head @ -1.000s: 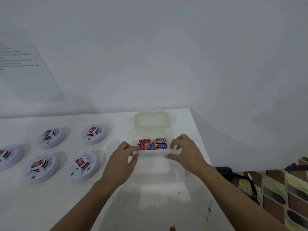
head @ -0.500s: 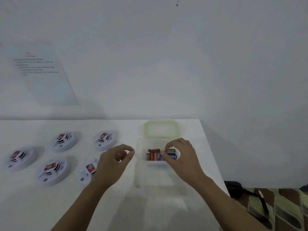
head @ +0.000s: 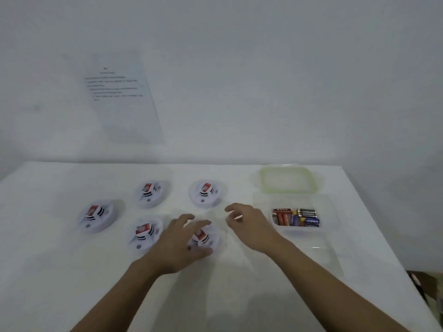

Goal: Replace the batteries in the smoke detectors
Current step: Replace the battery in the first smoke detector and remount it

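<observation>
Left fingers [head: 191,218]: spread wide over nearest smoke detector [head: 209,236], gripping nothing.
Right fingers [head: 231,208]: loosely curled; any hold unclear through blur.
Batteries [head: 296,218]: right of them, in clear container [head: 332,212].

Five round white plastic smoke detectors [head: 97,215], red-labelled raised centres, sat upright on white table [head: 48,236]: two behind, three in front. Red, black and blue cylindrical batteries [head: 296,218] lay side by side inside clear plastic container [head: 327,207].
</observation>
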Demonstrator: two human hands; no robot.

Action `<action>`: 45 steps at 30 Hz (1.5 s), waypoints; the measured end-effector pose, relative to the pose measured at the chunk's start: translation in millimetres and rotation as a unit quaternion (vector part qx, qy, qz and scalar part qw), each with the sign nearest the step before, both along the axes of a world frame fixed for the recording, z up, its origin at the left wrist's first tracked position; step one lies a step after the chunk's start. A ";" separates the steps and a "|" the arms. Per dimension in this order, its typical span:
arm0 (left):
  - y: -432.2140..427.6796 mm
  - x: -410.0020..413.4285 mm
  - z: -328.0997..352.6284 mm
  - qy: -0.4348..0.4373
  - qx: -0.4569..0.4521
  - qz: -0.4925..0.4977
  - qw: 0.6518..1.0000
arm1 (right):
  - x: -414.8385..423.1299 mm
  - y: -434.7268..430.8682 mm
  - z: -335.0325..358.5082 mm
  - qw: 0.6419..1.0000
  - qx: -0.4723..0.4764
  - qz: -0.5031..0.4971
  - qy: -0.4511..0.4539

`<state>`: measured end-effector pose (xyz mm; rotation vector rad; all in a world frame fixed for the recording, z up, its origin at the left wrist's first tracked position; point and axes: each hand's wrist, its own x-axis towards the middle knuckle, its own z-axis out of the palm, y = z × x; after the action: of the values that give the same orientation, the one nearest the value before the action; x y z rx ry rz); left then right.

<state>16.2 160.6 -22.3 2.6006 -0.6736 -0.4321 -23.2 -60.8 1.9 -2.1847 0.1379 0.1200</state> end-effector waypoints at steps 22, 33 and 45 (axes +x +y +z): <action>-8.3 4.9 37.0 0.144 -0.376 0.040 0.915 | -14.4 17.8 5.3 0.952 0.284 -0.044 -0.100; -36.3 -0.4 66.2 0.354 -0.477 0.066 0.802 | -14.8 -8.2 36.9 0.968 0.204 -0.044 -0.141; -31.6 -16.2 78.9 0.122 -0.336 -0.108 0.928 | -17.9 -19.5 52.9 0.965 0.117 -0.095 -0.215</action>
<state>0.0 128.9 56.6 1.8028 -0.8444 -0.4780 -41.0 -80.3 54.8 -1.9018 0.0809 -0.4260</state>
